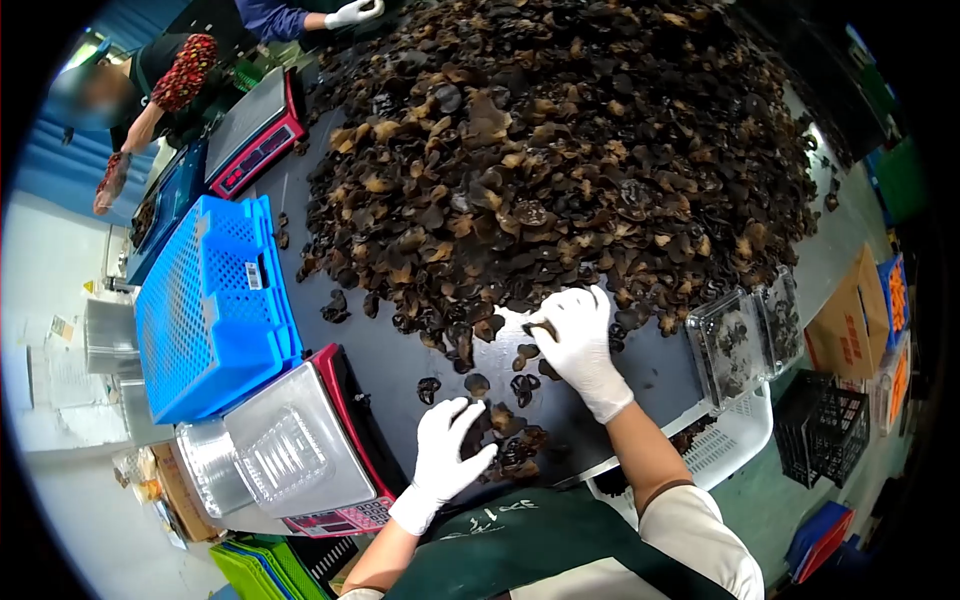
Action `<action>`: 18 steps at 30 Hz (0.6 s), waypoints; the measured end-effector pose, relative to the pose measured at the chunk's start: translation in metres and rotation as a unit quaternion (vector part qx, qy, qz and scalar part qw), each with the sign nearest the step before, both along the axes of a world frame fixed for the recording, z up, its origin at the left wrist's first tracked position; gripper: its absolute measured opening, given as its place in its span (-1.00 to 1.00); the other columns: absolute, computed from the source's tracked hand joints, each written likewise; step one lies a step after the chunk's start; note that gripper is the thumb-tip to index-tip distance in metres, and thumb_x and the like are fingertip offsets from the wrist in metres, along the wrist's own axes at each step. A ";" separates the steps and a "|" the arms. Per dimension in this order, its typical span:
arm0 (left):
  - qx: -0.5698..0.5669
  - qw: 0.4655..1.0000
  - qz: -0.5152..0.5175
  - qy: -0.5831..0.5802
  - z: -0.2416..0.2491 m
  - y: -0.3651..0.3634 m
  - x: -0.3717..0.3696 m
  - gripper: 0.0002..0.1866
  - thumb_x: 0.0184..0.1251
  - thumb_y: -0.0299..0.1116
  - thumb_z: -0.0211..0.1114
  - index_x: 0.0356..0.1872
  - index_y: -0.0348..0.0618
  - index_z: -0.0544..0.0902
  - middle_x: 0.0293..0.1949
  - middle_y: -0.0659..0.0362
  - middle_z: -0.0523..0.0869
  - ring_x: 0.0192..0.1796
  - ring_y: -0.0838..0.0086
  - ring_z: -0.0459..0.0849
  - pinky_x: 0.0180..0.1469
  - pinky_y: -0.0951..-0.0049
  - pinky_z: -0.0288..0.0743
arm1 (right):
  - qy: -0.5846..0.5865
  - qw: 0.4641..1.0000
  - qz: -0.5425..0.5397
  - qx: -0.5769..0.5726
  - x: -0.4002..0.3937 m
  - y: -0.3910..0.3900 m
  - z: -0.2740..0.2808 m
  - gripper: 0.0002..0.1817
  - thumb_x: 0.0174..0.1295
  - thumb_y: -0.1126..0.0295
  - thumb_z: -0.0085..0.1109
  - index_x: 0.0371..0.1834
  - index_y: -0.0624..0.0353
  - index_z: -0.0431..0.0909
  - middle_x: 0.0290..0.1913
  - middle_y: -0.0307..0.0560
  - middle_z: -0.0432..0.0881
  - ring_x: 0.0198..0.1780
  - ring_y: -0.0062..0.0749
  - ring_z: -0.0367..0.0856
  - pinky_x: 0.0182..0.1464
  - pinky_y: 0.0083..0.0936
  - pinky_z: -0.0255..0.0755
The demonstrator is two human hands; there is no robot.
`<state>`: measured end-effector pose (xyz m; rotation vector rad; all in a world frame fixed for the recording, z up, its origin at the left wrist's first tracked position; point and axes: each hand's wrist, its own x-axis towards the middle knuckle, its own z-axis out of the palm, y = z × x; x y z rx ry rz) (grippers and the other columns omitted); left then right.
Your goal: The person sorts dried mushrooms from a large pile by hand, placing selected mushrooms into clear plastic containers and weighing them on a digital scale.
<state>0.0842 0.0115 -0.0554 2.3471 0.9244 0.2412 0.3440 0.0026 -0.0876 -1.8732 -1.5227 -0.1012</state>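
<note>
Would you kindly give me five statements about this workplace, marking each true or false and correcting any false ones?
1. The person's white-gloved right hand is at the near edge of the heap of dark brown, thin, curled pieces. True.
2. The person's left hand is bare. False: it wears a white glove.
3. The blue perforated plastic crate stands left of the heap in the image. True.
4. The nearer silver-topped, red-trimmed scale bears a green crate. False: a clear plastic container rests on it.
5. The black lattice plastic crate is at the image's right. True.
</note>
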 end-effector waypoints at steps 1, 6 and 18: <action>0.007 0.999 0.040 -0.016 -0.001 0.004 -0.005 -0.34 -0.04 -0.25 0.48 0.19 -0.12 0.55 0.18 -0.02 0.51 0.25 0.05 0.42 0.33 0.12 0.26 | 0.117 0.992 0.039 -0.006 0.004 -0.003 0.008 -0.94 0.03 0.47 0.23 -0.42 0.13 0.58 -0.29 -0.14 0.60 -0.08 -0.18 0.55 0.15 -0.18 0.36; 0.035 0.975 0.198 -0.099 -0.019 0.052 0.000 -0.50 0.09 -0.45 0.38 0.14 -0.13 0.56 0.15 -0.03 0.51 0.22 0.10 0.46 0.30 0.19 0.33 | 0.465 0.725 0.433 -0.265 0.064 -0.054 0.054 -0.72 0.04 0.56 0.28 -0.12 0.23 0.67 -0.06 -0.01 0.71 0.07 -0.20 0.64 0.17 -0.35 0.48; -0.018 0.996 0.044 -0.078 -0.040 0.072 0.046 -0.74 -0.07 -0.33 0.41 -0.27 -0.02 0.69 0.07 -0.07 0.56 0.19 -0.11 0.42 0.24 0.00 0.30 | 0.120 0.980 0.116 -0.107 -0.020 -0.040 0.008 -0.55 -0.05 0.33 0.26 -0.01 0.18 0.58 0.05 0.17 0.54 0.11 0.11 0.48 0.13 -0.13 0.41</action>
